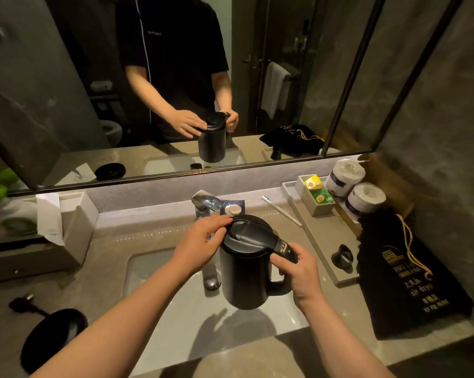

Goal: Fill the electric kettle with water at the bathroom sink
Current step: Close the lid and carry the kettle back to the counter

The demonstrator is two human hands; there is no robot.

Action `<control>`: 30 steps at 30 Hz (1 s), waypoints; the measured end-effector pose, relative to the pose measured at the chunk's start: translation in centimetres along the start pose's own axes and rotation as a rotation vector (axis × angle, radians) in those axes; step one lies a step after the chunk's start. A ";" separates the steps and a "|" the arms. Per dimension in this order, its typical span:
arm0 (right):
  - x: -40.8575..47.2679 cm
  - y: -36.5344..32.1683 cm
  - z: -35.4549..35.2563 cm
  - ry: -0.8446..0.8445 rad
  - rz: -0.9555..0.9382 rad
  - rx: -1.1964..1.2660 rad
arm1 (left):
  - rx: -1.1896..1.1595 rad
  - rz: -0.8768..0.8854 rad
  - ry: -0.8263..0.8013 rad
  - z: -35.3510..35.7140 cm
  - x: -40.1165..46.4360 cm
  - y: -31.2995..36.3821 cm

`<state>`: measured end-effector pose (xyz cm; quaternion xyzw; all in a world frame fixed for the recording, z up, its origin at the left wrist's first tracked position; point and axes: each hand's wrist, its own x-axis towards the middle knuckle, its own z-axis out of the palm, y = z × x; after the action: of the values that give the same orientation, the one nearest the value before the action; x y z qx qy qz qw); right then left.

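Grey stone counter (102,285) surrounds the sink (159,271). Above the basin, the right hand (301,271) grips the kettle (246,271) by its handle; the left hand (203,241) rests spread on the closed lid. Behind, the faucet (206,203) seems dry, so I judge filling is not begun.

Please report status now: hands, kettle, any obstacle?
Right hand shut on kettle handle, kettle held over sink. Left hand at lid, grip unclear. Lid looks closed; faucet behind the kettle.
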<state>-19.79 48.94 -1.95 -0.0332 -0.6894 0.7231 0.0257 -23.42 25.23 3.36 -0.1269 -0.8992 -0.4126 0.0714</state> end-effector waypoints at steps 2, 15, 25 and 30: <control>0.1 -1.0 0.1 -0.006 -0.024 0.020 | 0.014 0.049 0.042 -0.5 0.1 0.5; 0.4 -4.1 4.2 -0.125 -0.117 0.057 | -0.470 -0.338 0.280 -3.2 -3.9 0.7; 0.6 -4.3 12.1 -0.406 -0.113 0.019 | -0.713 -0.450 0.467 -8.9 -9.3 -1.3; 0.2 -4.1 17.8 -0.615 -0.146 -0.116 | -0.751 -0.504 0.631 -12.4 -13.8 -3.4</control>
<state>-21.53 31.47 2.99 0.2349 -0.7055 0.6551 -0.1341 -10.93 11.34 5.71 0.2056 -0.6276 -0.7274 0.1861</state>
